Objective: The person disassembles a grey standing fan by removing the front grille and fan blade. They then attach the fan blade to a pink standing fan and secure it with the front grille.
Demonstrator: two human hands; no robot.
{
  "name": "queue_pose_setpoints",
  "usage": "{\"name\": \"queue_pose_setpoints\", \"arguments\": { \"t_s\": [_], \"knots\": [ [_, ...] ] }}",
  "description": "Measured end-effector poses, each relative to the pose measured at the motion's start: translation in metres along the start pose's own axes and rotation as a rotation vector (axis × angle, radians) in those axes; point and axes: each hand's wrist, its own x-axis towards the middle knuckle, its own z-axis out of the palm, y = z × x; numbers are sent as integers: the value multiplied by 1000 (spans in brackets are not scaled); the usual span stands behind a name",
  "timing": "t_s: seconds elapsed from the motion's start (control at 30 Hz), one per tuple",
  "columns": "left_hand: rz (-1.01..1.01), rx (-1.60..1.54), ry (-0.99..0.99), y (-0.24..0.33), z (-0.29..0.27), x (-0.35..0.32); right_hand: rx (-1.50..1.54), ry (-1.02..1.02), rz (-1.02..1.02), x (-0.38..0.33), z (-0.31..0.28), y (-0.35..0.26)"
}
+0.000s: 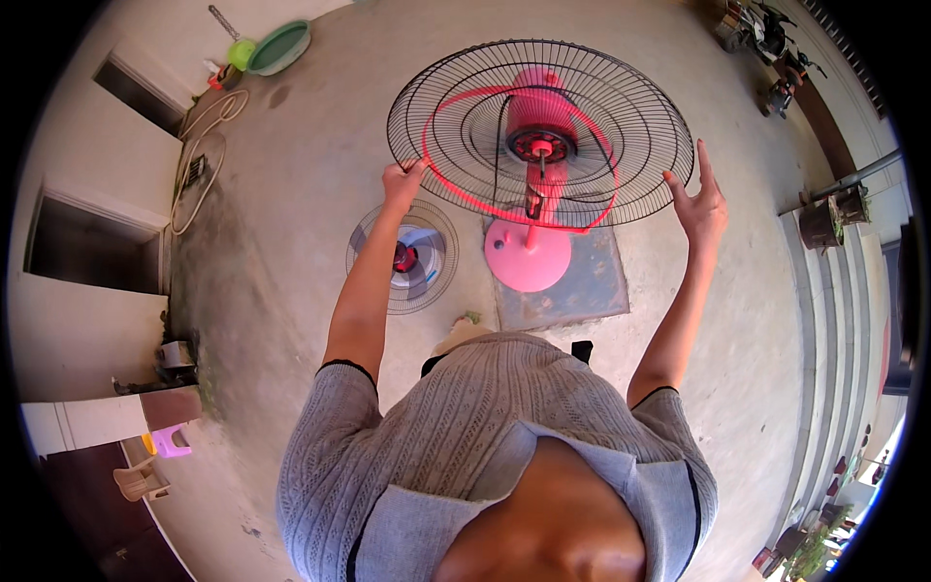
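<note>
A wide round black wire fan guard (648, 102) is raised in front of me, with a red ring (427, 145) seen through or along its wires. My left hand (402, 182) is closed on the guard's left edge. At the right edge, my right hand (700, 202) has its fingers spread, its thumb by the rim; whether it touches is unclear. Behind the wires stands a pink fan (529, 257), its motor and bare shaft showing. On the floor below my left hand lies another wire guard (452, 272) with fan blades (419, 242) in it.
Under the fan's base is a dark square slab (572, 296). A hose (208, 194) curls along the left wall, near a green basin (279, 48). Steps (834, 320), hanging pots (820, 223) and motorbikes (766, 39) line the right. A small purple stool (173, 441) stands lower left.
</note>
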Motion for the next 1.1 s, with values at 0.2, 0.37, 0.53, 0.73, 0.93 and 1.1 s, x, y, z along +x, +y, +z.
{"name": "queue_pose_setpoints", "arguments": {
  "t_s": [0.2, 0.37, 0.53, 0.73, 0.93, 1.1],
  "knots": [
    [-10, -21, 7, 2, 9, 5, 73, -14, -525, 80, -26, -50],
    [-55, 29, 117, 16, 16, -12, 398, -361, -344, 106, -28, -60],
    [-188, 161, 596, 11, 6, -55, 506, -324, -452, 105, -7, -55],
    [-558, -1478, -205, 96, 48, -155, 394, -153, -522, 95, -16, -31],
    [-438, -1361, -131, 121, 70, -166, 405, -131, -500, 100, 4, -26],
    [-262, -760, 2, 135, 114, -146, 335, -102, -475, 95, -5, -35]
  ]
}}
